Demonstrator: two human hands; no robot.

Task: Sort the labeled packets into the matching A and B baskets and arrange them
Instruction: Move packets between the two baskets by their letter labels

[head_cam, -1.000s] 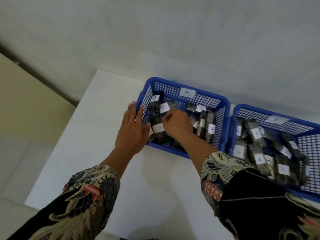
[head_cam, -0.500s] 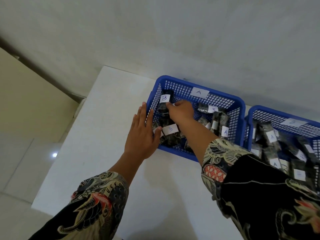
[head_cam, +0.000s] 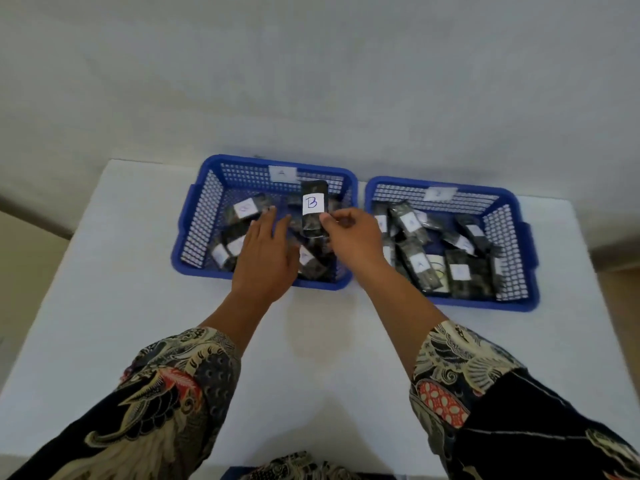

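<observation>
Two blue mesh baskets stand side by side on the white table. The left basket (head_cam: 195, 223) carries an A tag on its far wall, the right basket (head_cam: 519, 244) a blurred tag. Both hold several dark packets with white labels. My right hand (head_cam: 349, 237) pinches a dark packet marked B (head_cam: 313, 209) upright above the left basket. My left hand (head_cam: 266, 258) lies flat, fingers spread, over the packets in that basket, holding nothing.
The white table (head_cam: 104, 306) ends at a wall just behind the baskets and drops to a tan floor (head_cam: 24, 271) on the left. Patterned sleeves cover both forearms near the front edge.
The view has swung so both baskets now show. My right hand has lifted a B packet out of the left basket. My left hand moved from the basket's rim onto the packets.
</observation>
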